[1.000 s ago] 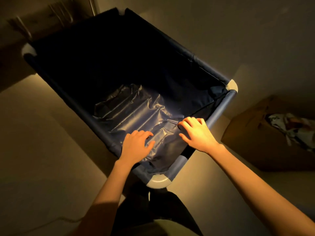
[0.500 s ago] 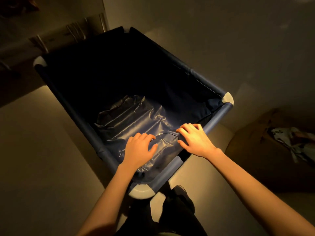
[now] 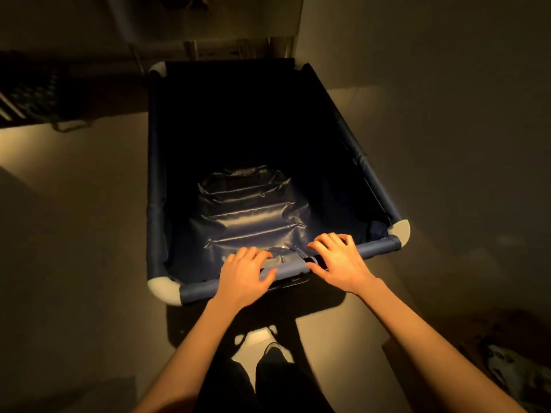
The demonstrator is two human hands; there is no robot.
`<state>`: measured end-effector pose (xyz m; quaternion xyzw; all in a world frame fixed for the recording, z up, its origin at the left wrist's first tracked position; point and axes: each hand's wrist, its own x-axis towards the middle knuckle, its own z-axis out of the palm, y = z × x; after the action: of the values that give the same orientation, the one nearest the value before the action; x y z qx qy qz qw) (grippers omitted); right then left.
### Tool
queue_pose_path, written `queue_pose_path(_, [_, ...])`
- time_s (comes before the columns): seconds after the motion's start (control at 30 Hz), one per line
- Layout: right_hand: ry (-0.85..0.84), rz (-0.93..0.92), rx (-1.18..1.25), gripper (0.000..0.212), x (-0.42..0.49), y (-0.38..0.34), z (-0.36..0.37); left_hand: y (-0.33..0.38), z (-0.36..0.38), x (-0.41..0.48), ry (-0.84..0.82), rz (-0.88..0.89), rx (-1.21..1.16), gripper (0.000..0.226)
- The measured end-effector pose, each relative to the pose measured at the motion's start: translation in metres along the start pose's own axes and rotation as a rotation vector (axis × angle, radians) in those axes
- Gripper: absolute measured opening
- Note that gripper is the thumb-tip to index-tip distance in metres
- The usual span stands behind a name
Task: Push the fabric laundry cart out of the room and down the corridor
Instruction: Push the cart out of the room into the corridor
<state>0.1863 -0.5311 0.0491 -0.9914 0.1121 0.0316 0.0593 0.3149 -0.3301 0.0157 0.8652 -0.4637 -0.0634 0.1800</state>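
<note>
On near rail (image 3: pixel 374 247) – both hands stay; cart (image 3: pixel 155 186) swung straighter.

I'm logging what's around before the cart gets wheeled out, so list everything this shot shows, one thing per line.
laundry cart: one, dark blue fabric with pale grey corner caps, centre of view, nothing visible inside it apart from its creased liner.
near rail: one, blue, the cart edge closest to the person.
floor: pale, dimly lit, all around the cart.
dark crate-like thing: one, far left, too dark to identify.
brown box: one, bottom right corner, with patterned cloth in it.
legs: two, dark trousers, bottom centre.
left hand: on the near rail, fingers draped over it.
right hand: on the near rail, beside the left.
</note>
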Motion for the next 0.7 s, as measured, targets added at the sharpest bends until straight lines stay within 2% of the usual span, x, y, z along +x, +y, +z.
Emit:
queue_pose_path(0.2, [-0.008,-0.086,0.000,0.053,-0.012,0.003,0.011,0.013,0.008,-0.019,-0.003,-0.064,0.066,0.055])
queue_pose_path(0.33, [-0.023,-0.141,-0.082,0.044,-0.020,0.015,0.014,0.025,0.024,-0.026,-0.041,-0.056,0.084,0.050])
queue_pose_path(0.43, [-0.066,-0.167,-0.142,0.044,-0.028,0.023,0.018,0.031,0.035,-0.028,-0.019,-0.059,0.107,0.052])
queue_pose_path(0.7, [-0.133,-0.113,-0.111,0.053,-0.017,0.036,0.032,0.041,0.051,-0.008,-0.094,-0.077,0.173,0.057])
